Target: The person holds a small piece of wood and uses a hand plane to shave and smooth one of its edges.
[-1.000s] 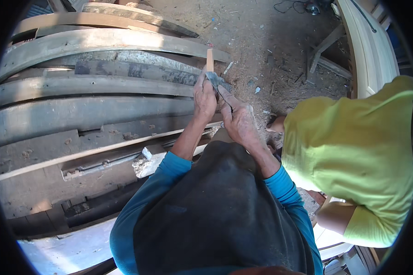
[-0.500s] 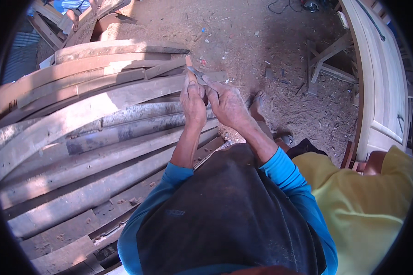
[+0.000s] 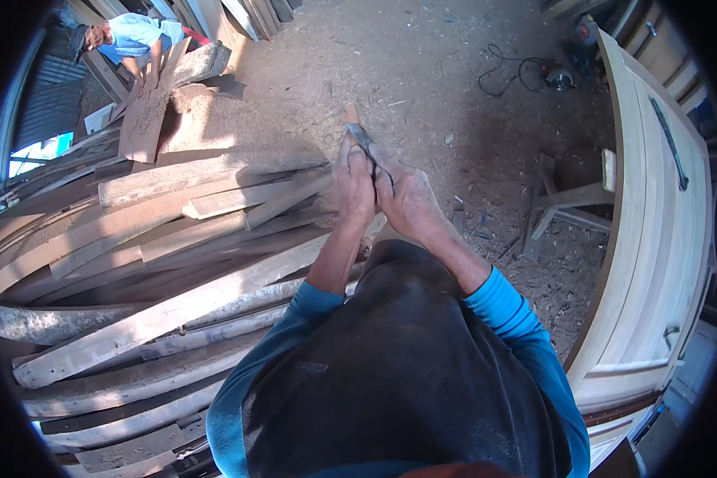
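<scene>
My left hand is closed around a slim wooden stick, whose pale orange-brown end sticks out past the fingers. My right hand grips a knife; its grey blade lies across the stick just above my left fingers, and its handle is hidden in the fist. Both hands touch each other, held out in front of my dark shirt front. Dust whitens the fingers.
Stacked planks and curved boards fill the left side. A pale wooden door lies at right, a dark bar on it, beside a wooden trestle. A corded power tool sits far right. A co-worker handles a board far left.
The view has swung, showing more of the co-worker and the door. The person in yellow at right is out of view. My hands still hold the stick and knife together.
</scene>
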### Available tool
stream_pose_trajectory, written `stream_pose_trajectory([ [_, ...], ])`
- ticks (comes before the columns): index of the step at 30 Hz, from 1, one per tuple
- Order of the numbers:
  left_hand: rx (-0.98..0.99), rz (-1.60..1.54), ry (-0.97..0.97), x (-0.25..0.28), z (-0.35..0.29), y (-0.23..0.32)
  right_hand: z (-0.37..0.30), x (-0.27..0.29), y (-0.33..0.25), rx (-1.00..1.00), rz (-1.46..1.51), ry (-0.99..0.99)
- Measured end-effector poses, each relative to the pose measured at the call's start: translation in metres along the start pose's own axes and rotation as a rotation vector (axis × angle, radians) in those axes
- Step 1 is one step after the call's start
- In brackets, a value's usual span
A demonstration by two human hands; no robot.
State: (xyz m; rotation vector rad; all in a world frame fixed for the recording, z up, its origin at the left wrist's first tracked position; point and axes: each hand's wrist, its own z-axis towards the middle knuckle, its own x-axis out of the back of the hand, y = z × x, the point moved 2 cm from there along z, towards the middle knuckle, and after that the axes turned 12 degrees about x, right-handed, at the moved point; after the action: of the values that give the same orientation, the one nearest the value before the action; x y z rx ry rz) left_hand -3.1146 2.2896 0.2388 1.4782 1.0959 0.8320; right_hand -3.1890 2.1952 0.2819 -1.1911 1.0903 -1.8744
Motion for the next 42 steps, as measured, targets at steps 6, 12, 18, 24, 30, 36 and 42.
stream_pose_trajectory([
  [6, 0.11, 0.006, -0.051, -0.093, 0.129, 0.026, 0.184, 0.091, 0.127, -0.072, -0.088, 0.135],
  [12, 0.078, 0.075, -0.09, -0.138, 0.357, 0.054, 0.305, 0.127, 0.146, 0.071, -0.106, 0.083],
  [18, -0.063, 0.34, -0.09, -0.193, 0.529, 0.09, 0.469, 0.163, 0.198, -0.064, 0.018, 0.061],
  [24, -0.084, 0.235, -0.019, -0.262, 0.676, 0.123, 0.643, 0.205, 0.279, 0.022, 0.069, 0.11],
  [30, -0.079, 0.06, 0.083, -0.326, 0.839, 0.162, 0.828, 0.257, 0.345, 0.123, 0.063, 0.023],
  [36, -0.13, -0.024, 0.136, -0.387, 0.992, 0.204, 0.971, 0.313, 0.373, 0.221, 0.133, -0.055],
  [42, -0.112, -0.008, 0.146, -0.443, 1.144, 0.218, 1.125, 0.352, 0.443, 0.219, 0.012, -0.098],
])
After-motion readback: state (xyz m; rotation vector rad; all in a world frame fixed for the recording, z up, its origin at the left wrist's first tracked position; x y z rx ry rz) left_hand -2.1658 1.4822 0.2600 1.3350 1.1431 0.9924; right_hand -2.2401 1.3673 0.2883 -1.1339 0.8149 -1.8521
